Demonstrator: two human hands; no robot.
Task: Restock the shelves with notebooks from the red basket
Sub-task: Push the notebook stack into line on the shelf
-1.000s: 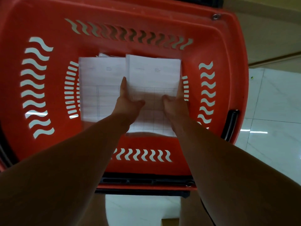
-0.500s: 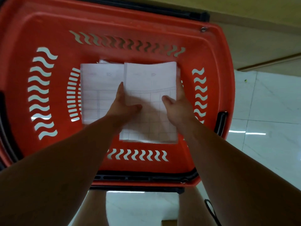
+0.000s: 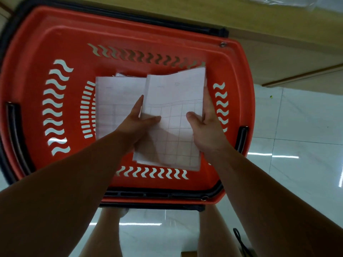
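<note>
**A:** Where is the stack of notebooks [image 3: 172, 130] now?

**B:** It is between your two hands, inside the red basket [image 3: 55, 43], and it seems raised a little from the bottom. Your left hand [image 3: 138, 125] has its grip clamped on the left edge, with the thumb on top. Your right hand [image 3: 206, 127] clamps the right edge in the same way. Beyond your grip, the far end of the stack curls upward.

**A:** How will it handle?

**B:** I judge it light but soft. The covers look like thin paper, so the ends will bend where no hand supports them. The single books may also slide on each other. Take hold at the middle of both long edges, fingers below, and press a little inward.

**A:** And the other pile [image 3: 115, 108]?

**B:** It lies flat in the basket, just beside your left grip, on the outer side. No hand touches it.
</note>
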